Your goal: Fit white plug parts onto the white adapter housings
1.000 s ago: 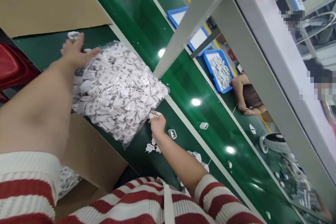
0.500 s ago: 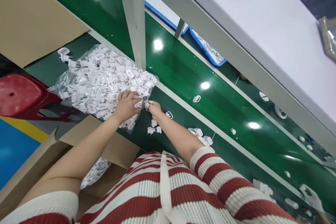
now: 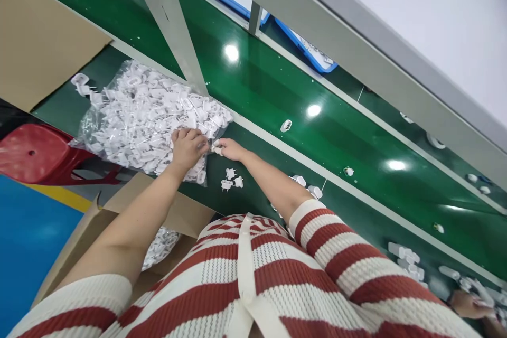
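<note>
- At far left, a red stool (image 3: 34, 152) stands beside your counter (image 3: 253, 195), and a brown cardboard sheet (image 3: 47, 42) lies above it in view.
- A loose white plastic piece (image 3: 81, 83) sits just beside the upper left corner of your bag.
- Below, an open cardboard box (image 3: 75, 248) holds more small white pieces, partly hidden by your arm.
- The clear plastic bag of white plug pieces (image 3: 138, 111) lies flat on the counter. Its film looks thin, soft and slippery, and the load probably shifts and weighs a fair amount; support it from underneath with both hands, since pins could pierce a pulled corner.
- Your left hand (image 3: 186, 148) rests on the bag's lower right part, fingers bent; you cannot tell whether they grip film or a piece.
- Your right hand (image 3: 231, 149) pinches a small white part (image 3: 217, 149) at the bag's right edge, between thumb and forefinger. It looks light, stiff and smooth; hold it by its body.
- Three loose plug pieces (image 3: 232, 179) lie on the counter below your right hand, their thin pins best left untouched.
- Farther right, a white adapter housing (image 3: 285, 125) lies on the green belt (image 3: 253, 90).
- At lower far right, another person's hand (image 3: 469, 305) is near more white parts.
</note>
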Demonstrator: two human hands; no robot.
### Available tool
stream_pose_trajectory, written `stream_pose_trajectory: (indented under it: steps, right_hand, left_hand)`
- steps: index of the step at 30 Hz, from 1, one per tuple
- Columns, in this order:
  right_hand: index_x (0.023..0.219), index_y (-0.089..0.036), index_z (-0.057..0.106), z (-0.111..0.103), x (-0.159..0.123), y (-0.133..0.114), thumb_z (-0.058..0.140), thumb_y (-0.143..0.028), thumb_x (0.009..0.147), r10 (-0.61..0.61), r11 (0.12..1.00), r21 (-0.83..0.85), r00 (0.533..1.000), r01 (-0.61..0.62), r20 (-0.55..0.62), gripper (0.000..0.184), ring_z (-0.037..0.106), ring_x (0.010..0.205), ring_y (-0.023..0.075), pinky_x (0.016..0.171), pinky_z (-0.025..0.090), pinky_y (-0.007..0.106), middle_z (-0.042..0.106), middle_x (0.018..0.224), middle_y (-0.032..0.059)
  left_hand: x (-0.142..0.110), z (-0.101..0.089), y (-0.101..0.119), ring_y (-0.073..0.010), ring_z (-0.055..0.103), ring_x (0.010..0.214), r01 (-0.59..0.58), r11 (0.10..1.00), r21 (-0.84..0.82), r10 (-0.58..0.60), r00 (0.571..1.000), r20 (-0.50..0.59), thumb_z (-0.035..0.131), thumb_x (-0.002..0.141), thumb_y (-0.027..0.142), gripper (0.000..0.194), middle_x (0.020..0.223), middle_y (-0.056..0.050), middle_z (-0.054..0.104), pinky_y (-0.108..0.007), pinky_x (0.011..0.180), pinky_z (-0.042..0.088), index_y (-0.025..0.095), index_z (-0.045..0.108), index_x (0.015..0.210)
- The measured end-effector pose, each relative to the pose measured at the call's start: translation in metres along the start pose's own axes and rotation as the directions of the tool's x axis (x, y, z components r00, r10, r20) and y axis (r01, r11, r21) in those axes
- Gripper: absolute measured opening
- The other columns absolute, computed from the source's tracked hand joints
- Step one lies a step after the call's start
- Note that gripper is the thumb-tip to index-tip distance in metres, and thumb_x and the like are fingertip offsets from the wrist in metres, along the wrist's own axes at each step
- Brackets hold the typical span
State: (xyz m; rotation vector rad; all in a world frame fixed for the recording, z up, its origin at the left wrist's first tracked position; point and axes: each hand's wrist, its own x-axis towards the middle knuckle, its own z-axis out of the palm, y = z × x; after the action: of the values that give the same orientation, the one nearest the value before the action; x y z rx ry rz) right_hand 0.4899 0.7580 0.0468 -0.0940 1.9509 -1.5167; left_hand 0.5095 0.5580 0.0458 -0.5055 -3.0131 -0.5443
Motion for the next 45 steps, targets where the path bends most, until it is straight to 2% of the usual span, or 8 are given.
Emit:
stream_pose_trajectory:
  steps: [8, 19, 24, 30, 35, 37, 40, 45]
  right_hand:
    - [0.065, -0.023, 0.045, 0.017, 0.011, 0.002, 0.065, -0.029, 0.084, -0.083, 0.963, -0.267, 0.977, 0.029, -0.196, 0.029, 0.049, 0.074, 0.0165, 0.070, 0.036, 0.027, 0.047, 0.066, -0.0041]
    - [0.100, -0.021, 0.063, 0.037, 0.016, -0.007, 0.063, -0.034, 0.090, 0.031, 0.819, -0.524, 0.929, -0.236, -0.369, 0.017, 0.066, 0.109, 0.0303, 0.086, 0.052, 0.037, 0.069, 0.117, 0.0112]
    - [0.093, -0.023, 0.058, 0.033, 0.008, -0.010, 0.067, -0.035, 0.088, 0.075, 0.876, -0.402, 0.899, -0.266, -0.431, 0.015, 0.066, 0.106, 0.0303, 0.086, 0.054, 0.040, 0.067, 0.116, 0.0098]
    - [0.081, -0.023, 0.053, 0.033, 0.015, -0.008, 0.067, -0.026, 0.087, 0.357, 0.932, 0.092, 0.845, -0.350, -0.399, 0.016, 0.070, 0.074, 0.0239, 0.064, 0.055, 0.034, 0.066, 0.085, 0.0055]
    - [0.092, -0.020, 0.057, 0.034, 0.009, -0.007, 0.063, -0.024, 0.091, 0.394, 0.918, 0.140, 0.812, -0.372, -0.431, 0.008, 0.071, 0.071, 0.0213, 0.062, 0.056, 0.032, 0.067, 0.090, 0.0083]
    - [0.106, -0.019, 0.058, 0.032, 0.001, -0.008, 0.068, -0.024, 0.087, 0.315, 0.941, 0.058, 0.806, -0.332, -0.501, 0.022, 0.072, 0.094, 0.0269, 0.075, 0.059, 0.037, 0.066, 0.113, 0.0136]
    - [0.125, -0.018, 0.053, 0.029, -0.009, -0.011, 0.074, -0.025, 0.082, -0.020, 0.936, -0.315, 0.867, -0.160, -0.498, 0.048, 0.061, 0.121, 0.0336, 0.093, 0.056, 0.044, 0.055, 0.137, 0.0173]
    - [0.115, -0.019, 0.056, 0.021, -0.006, -0.013, 0.057, -0.018, 0.093, -0.164, 0.841, -0.540, 0.943, -0.020, -0.290, 0.022, 0.062, 0.108, 0.0307, 0.096, 0.051, 0.043, 0.063, 0.117, 0.0118]
  left_hand:
    - [0.005, -0.003, -0.005, -0.0286, 0.043, 0.111, -0.015, 0.998, -0.062, 0.019, 0.997, 0.075, 0.057, 0.099, 0.037, 0.026, 0.119, -0.011, 0.059, -0.046, 0.101, 0.027, 0.019, 0.071, 0.088]
    - [0.013, -0.005, 0.004, -0.0249, 0.051, 0.098, 0.060, 0.969, -0.241, -0.063, 0.998, -0.002, 0.064, 0.076, 0.016, 0.028, 0.094, -0.008, 0.056, -0.048, 0.099, 0.039, 0.019, 0.043, 0.058]
    - [0.008, -0.005, 0.010, -0.0264, 0.061, 0.106, 0.124, 0.952, -0.281, -0.166, 0.977, -0.133, 0.059, 0.073, 0.014, 0.025, 0.103, -0.010, 0.059, -0.046, 0.094, 0.049, 0.021, 0.039, 0.061]
    - [0.016, -0.006, 0.013, -0.0259, 0.070, 0.107, 0.224, 0.890, -0.397, -0.349, 0.896, -0.276, 0.055, 0.077, 0.013, 0.026, 0.101, -0.009, 0.066, -0.043, 0.091, 0.054, 0.022, 0.033, 0.066]
    - [0.020, -0.006, 0.014, -0.0264, 0.071, 0.104, 0.186, 0.855, -0.484, -0.382, 0.857, -0.345, 0.051, 0.076, 0.012, 0.020, 0.096, -0.007, 0.063, -0.042, 0.089, 0.053, 0.022, 0.034, 0.071]
    - [0.018, -0.012, 0.016, -0.0267, 0.069, 0.109, 0.121, 0.895, -0.429, -0.265, 0.919, -0.293, 0.052, 0.075, 0.012, 0.022, 0.100, -0.008, 0.062, -0.043, 0.094, 0.052, 0.022, 0.033, 0.072]
    - [0.016, -0.026, 0.020, -0.0270, 0.064, 0.120, -0.014, 0.930, -0.367, -0.045, 0.987, -0.153, 0.062, 0.073, 0.016, 0.027, 0.110, -0.010, 0.060, -0.042, 0.103, 0.051, 0.023, 0.036, 0.073]
    - [0.026, -0.043, 0.020, -0.0318, 0.056, 0.126, -0.089, 0.944, -0.317, 0.107, 0.993, 0.039, 0.076, 0.069, 0.029, 0.035, 0.122, -0.014, 0.056, -0.046, 0.107, 0.048, 0.023, 0.042, 0.070]
